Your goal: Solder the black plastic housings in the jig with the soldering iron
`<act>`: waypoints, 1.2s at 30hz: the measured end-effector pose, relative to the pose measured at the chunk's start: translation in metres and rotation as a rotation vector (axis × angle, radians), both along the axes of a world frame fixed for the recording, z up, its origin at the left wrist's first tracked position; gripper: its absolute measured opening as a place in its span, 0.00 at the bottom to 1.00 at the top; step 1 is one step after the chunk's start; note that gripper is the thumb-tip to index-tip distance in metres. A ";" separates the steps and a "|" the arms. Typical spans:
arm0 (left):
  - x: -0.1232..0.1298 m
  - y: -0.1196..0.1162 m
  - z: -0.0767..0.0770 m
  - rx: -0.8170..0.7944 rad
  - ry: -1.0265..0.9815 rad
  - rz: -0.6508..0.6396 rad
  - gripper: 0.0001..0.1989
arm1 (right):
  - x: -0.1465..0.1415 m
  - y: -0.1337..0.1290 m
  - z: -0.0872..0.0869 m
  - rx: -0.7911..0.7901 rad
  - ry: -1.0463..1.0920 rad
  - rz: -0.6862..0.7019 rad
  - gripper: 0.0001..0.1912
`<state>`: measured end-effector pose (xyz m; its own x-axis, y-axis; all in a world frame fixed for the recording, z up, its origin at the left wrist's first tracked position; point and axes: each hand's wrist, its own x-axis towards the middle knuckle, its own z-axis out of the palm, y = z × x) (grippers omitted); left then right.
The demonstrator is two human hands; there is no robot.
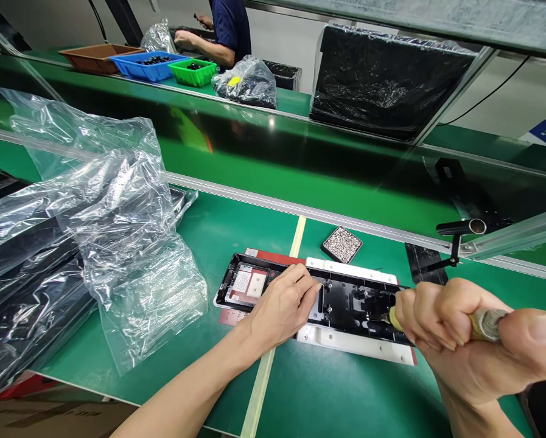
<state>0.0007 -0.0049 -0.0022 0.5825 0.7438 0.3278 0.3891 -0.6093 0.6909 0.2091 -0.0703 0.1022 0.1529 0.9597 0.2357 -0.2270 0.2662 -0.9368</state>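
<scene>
Long black housing (348, 298) on the green counter (336, 389), flanked along both long edges by white blocks (355, 345). The left hand (284, 304) rests with bent fingers on the housing's midsection; whether it grips anything there cannot be told. The right hand (464, 359) is closed around a tool (488, 324) with a yellowish handle, above the housing's right end. Just beyond the housing lies a small dark tray (329, 249) of fine metallic pieces; to its left, clear plastic sheeting (140, 267) covers dark parts. Far behind the housing, a co-worker (231, 27) reaches near a green bin (194, 74).
</scene>
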 end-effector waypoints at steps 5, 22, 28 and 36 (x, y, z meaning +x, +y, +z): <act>0.000 0.001 0.001 0.002 0.002 -0.003 0.13 | 0.000 -0.001 -0.001 0.003 0.009 0.001 0.30; 0.000 0.001 0.001 0.007 0.009 0.002 0.14 | -0.003 0.002 0.001 0.006 0.009 -0.002 0.30; 0.001 0.002 0.002 -0.002 0.011 0.003 0.14 | -0.002 0.002 0.000 -0.013 0.021 -0.001 0.32; 0.001 0.001 0.001 -0.009 0.013 -0.002 0.14 | -0.005 0.003 0.003 -0.004 0.025 0.000 0.30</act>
<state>0.0016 -0.0040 -0.0007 0.5883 0.7452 0.3141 0.3964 -0.6043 0.6912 0.2043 -0.0677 0.1048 0.1585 0.9606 0.2283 -0.2509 0.2628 -0.9317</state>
